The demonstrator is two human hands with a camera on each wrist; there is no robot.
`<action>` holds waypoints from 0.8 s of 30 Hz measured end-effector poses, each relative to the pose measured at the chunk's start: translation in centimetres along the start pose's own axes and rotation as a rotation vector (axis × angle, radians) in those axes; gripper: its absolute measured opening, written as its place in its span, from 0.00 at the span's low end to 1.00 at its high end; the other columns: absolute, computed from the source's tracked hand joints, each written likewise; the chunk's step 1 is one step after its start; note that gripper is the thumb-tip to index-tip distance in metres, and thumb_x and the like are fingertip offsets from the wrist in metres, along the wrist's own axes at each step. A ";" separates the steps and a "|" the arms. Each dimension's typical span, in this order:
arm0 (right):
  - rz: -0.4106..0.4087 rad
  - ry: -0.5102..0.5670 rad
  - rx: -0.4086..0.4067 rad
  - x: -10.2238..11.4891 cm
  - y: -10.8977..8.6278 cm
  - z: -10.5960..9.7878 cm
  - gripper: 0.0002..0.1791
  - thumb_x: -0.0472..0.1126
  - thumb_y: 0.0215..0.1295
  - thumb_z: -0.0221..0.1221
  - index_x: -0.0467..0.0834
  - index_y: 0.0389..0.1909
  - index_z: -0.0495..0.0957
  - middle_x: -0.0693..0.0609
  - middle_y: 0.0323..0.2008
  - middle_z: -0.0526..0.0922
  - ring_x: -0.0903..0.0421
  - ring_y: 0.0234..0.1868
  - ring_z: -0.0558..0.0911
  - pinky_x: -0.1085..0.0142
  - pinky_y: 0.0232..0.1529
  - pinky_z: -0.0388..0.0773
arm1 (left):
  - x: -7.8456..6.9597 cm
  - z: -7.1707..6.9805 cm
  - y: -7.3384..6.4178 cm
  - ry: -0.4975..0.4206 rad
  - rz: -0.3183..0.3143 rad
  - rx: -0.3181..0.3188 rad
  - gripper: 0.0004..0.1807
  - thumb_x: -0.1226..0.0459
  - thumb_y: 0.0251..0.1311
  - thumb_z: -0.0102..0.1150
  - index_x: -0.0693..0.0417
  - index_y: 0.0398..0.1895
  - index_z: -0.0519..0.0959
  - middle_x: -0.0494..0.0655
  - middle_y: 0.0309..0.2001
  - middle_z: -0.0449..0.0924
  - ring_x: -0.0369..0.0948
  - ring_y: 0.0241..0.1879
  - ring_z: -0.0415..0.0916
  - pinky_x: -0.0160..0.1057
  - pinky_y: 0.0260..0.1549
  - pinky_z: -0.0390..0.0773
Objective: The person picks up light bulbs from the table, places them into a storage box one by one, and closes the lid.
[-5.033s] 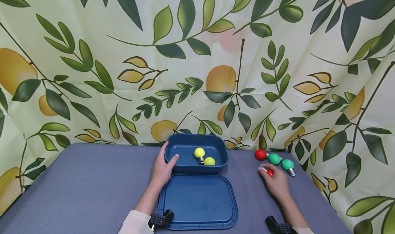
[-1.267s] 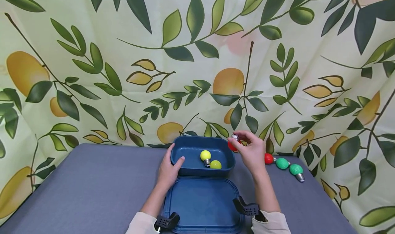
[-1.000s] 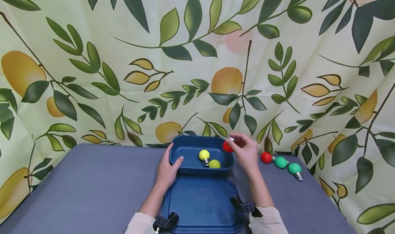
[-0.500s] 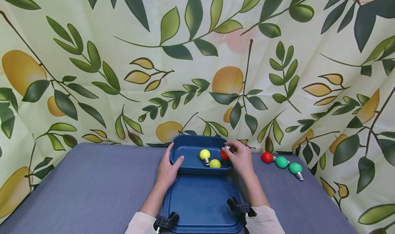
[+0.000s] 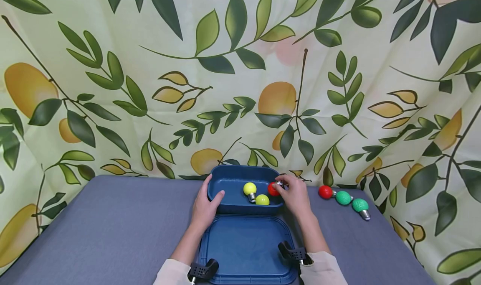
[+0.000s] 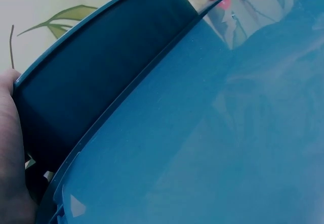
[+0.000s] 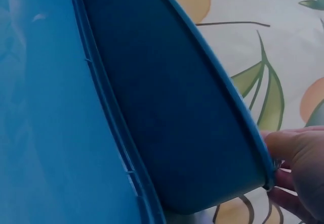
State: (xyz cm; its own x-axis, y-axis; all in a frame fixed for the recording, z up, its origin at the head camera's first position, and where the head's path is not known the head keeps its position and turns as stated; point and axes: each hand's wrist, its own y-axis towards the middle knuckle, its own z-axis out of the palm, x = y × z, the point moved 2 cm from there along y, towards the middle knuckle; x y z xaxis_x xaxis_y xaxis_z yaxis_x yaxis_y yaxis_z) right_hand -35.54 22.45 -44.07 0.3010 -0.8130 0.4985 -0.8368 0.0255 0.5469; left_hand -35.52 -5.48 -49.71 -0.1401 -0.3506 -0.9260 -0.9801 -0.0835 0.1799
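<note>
A blue rectangular box (image 5: 229, 189) stands at the back of the table with two yellow light bulbs (image 5: 249, 189) inside. My left hand (image 5: 204, 203) grips its left end, thumb over the rim and fingers along the outside. At the right end, my right hand (image 5: 294, 193) reaches over the rim and pinches a red light bulb (image 5: 273, 189) near its silver base, the round part low inside the box. In the right wrist view the box wall (image 7: 167, 97) hides that bulb's red part, and the fingers (image 7: 288, 145) show at the rim corner.
A blue lid (image 5: 246, 247) lies flat in front of the box. To the right, another red bulb (image 5: 325, 192) and two green bulbs (image 5: 360, 205) lie in a row on the grey-blue table (image 5: 131, 230). A leaf-and-fruit patterned cloth (image 5: 225, 88) hangs right behind.
My right hand picked up a red bulb from the right of the table, brought it left and lowered it into the box. Most recently the bulb tilted over. My left hand kept its grip.
</note>
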 end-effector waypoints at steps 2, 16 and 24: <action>0.012 0.010 0.020 -0.1 0.0 -0.1 0.12 0.38 0.58 0.72 0.39 0.42 0.87 0.43 0.40 0.89 0.46 0.40 0.85 0.51 0.44 0.83 | 0.0 0.0 0.0 -0.001 0.000 0.001 0.37 0.53 0.69 0.59 0.36 0.79 0.58 0.53 0.79 0.57 0.56 0.78 0.56 0.65 0.72 0.58; 0.029 -0.028 0.158 -0.1 0.4 -0.9 0.12 0.37 0.60 0.71 0.40 0.44 0.87 0.44 0.40 0.89 0.50 0.39 0.84 0.51 0.45 0.84 | -0.2 0.0 0.1 0.010 -0.001 -0.004 0.37 0.53 0.69 0.59 0.36 0.79 0.58 0.53 0.79 0.57 0.56 0.78 0.57 0.65 0.72 0.59; -0.020 -0.042 0.113 0.2 0.2 0.4 0.13 0.39 0.59 0.72 0.39 0.43 0.88 0.44 0.41 0.89 0.48 0.40 0.85 0.52 0.46 0.84 | -0.1 0.0 0.0 0.010 0.000 -0.010 0.37 0.53 0.68 0.60 0.38 0.79 0.58 0.54 0.79 0.58 0.57 0.77 0.57 0.65 0.72 0.59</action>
State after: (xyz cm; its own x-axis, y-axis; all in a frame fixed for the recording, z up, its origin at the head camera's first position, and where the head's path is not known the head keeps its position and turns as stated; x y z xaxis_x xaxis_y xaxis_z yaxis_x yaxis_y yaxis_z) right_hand -35.80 22.07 -44.17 0.3003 -0.8366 0.4581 -0.8777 -0.0543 0.4761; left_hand -35.49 -5.46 -49.57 -0.1390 -0.3597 -0.9227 -0.9787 -0.0923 0.1834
